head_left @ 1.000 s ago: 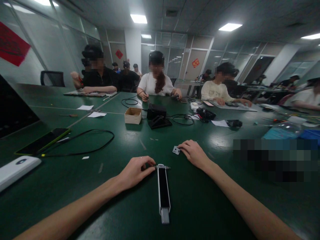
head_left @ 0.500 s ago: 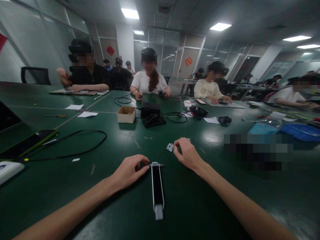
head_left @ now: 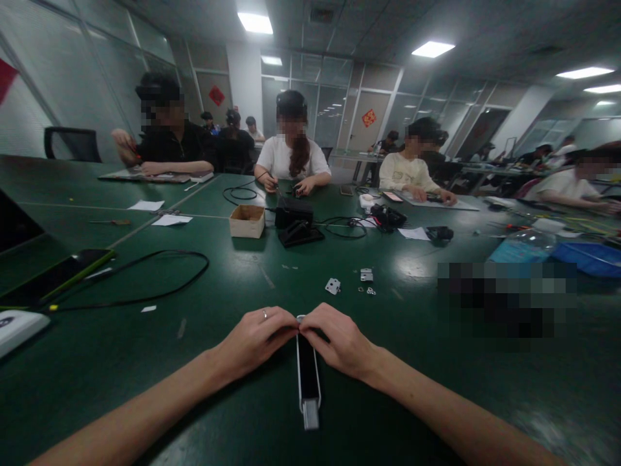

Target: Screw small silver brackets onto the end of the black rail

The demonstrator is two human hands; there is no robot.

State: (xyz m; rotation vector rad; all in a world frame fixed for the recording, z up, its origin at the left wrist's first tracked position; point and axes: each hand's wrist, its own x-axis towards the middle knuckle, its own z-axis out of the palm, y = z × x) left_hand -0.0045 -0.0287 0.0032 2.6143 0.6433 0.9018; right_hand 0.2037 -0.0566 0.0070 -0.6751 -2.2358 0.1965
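Observation:
A long, narrow black bar with a white edge [head_left: 306,375] lies lengthwise in front of me on the green table, with a grey tab [head_left: 311,414] at its near end. My left hand [head_left: 264,330] is closed in a pinch at the left of the bar's far end, where a small metal cross rod sits, mostly hidden by fingers. From the other side, my right hand [head_left: 339,336] pinches at the same end, fingertips meeting the left ones. Whatever the right fingers hold is too small to make out. Beyond lie a holed metal plate [head_left: 332,286], a metal bracket [head_left: 367,275] and tiny metal bits [head_left: 371,291].
A wooden box [head_left: 247,223] and a black device on a stand [head_left: 294,213] stand farther back. A black cable [head_left: 206,262] loops at left beside a phone-like slab [head_left: 63,275]. A bottle [head_left: 524,246] and blue tray [head_left: 592,257] are at right. Several people sit across the table.
My right hand has moved left and toward me, from the small metal parts to the bar's far end. The bracket and tiny bits now show. My left hand stays at the rod.

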